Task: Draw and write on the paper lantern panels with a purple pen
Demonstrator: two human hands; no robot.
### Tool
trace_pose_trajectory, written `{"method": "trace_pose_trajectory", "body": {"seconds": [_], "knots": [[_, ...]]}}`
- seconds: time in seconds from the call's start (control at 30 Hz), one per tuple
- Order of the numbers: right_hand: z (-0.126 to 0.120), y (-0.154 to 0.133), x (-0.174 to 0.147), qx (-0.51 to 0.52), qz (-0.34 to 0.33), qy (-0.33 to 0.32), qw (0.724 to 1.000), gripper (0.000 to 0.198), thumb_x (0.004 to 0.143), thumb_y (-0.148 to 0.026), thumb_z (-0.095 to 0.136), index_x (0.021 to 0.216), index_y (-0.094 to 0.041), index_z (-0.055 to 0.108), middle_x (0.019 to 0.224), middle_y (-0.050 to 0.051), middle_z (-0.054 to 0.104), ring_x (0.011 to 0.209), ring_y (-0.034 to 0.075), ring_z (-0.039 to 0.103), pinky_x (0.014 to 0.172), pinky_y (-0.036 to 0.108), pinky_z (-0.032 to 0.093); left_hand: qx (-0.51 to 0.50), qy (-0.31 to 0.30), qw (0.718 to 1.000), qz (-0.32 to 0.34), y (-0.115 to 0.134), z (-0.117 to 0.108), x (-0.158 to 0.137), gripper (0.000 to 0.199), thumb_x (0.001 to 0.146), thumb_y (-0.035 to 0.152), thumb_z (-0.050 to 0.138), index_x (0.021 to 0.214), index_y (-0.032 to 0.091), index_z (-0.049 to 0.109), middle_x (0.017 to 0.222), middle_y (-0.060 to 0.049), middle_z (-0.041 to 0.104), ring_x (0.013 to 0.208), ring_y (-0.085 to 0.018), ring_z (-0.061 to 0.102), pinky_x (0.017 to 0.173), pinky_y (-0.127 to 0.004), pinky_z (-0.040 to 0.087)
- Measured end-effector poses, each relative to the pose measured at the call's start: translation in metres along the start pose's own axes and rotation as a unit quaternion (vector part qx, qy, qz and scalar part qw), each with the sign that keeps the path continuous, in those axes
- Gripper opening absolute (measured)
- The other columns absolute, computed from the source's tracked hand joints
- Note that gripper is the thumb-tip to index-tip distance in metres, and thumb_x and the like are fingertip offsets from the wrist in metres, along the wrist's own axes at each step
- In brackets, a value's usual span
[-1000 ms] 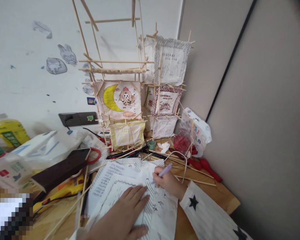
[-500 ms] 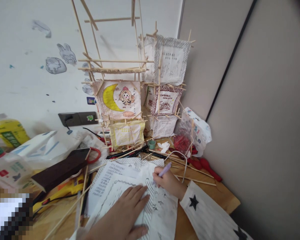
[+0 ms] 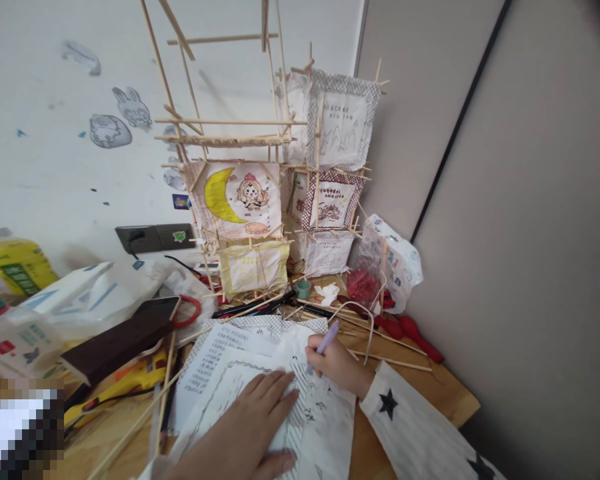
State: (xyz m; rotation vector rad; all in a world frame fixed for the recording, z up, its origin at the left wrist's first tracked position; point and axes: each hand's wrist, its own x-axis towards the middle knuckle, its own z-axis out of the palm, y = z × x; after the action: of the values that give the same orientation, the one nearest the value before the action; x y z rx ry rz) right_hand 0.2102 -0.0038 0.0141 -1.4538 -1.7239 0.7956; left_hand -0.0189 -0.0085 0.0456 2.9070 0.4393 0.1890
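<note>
My left hand [image 3: 260, 420] lies flat with fingers spread on a white sheet of paper [image 3: 220, 393] that bears a drawn wavy border and hatched lines. In my right hand [image 3: 333, 360] is a light purple pen [image 3: 329, 337], slanted, its lower end at the hatched strip by my left fingertips. The right part of the paper [image 3: 330, 427] carries small dark drawings under my right wrist. Beneath, a sheet of handwriting [image 3: 225, 350] sticks out at the upper left. My right sleeve is white with black stars.
Behind the papers stand wooden-stick frames [image 3: 235, 141] with decorated panels [image 3: 243, 200]. At left are a dark box [image 3: 120, 340], a yellow glue gun [image 3: 125, 383] and bottles [image 3: 17, 263]. Loose sticks [image 3: 390, 361], a white cable [image 3: 373, 327] and a plastic bag [image 3: 397, 260] lie at right.
The pen has tilted slightly and its tip has shifted a little to the right along the hatched strip. My left hand stays in place.
</note>
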Motion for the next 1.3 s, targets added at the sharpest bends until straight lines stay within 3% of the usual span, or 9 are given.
{"method": "trace_pose_trajectory", "body": {"seconds": [0.13,0.37,1.07,1.3], "knots": [[-0.003,-0.002,-0.001,0.018,0.006,-0.023,1.0,0.026,0.081,-0.017,0.043,0.056,-0.02,0.037,0.044,-0.007,0.041,0.042,0.008,0.042,0.043,0.018,0.03,0.002,0.012,1.0,0.002,0.0,0.001,0.0,0.058,0.089,0.052,0.043,0.137,0.02,0.035,0.143,-0.016,0.033,0.128,-0.036,0.033,0.1,-0.056,0.033],[0.001,0.008,0.002,0.028,-0.009,0.037,0.999,0.023,0.082,-0.017,0.043,0.06,-0.02,0.036,0.046,-0.007,0.04,0.045,0.009,0.042,0.046,0.019,0.03,0.006,-0.007,1.0,-0.001,0.0,0.001,-0.001,0.058,0.09,0.052,0.04,0.138,0.02,0.033,0.144,-0.016,0.03,0.13,-0.036,0.029,0.101,-0.056,0.031],[0.001,0.004,0.002,0.001,-0.041,0.026,0.999,0.025,0.082,-0.02,0.044,0.059,-0.02,0.033,0.047,-0.007,0.034,0.045,0.009,0.038,0.046,0.02,0.026,0.01,-0.009,1.0,-0.005,0.001,0.0,0.0,0.059,0.09,0.054,0.04,0.137,0.02,0.034,0.144,-0.016,0.03,0.129,-0.036,0.03,0.101,-0.056,0.032],[0.0,0.0,0.001,-0.001,-0.02,0.014,1.0,0.027,0.08,-0.018,0.044,0.057,-0.02,0.032,0.046,-0.007,0.035,0.044,0.009,0.038,0.045,0.02,0.027,0.001,0.012,1.0,0.004,0.002,-0.001,0.001,0.057,0.09,0.052,0.041,0.137,0.02,0.034,0.143,-0.016,0.033,0.128,-0.036,0.032,0.1,-0.056,0.033]]}}
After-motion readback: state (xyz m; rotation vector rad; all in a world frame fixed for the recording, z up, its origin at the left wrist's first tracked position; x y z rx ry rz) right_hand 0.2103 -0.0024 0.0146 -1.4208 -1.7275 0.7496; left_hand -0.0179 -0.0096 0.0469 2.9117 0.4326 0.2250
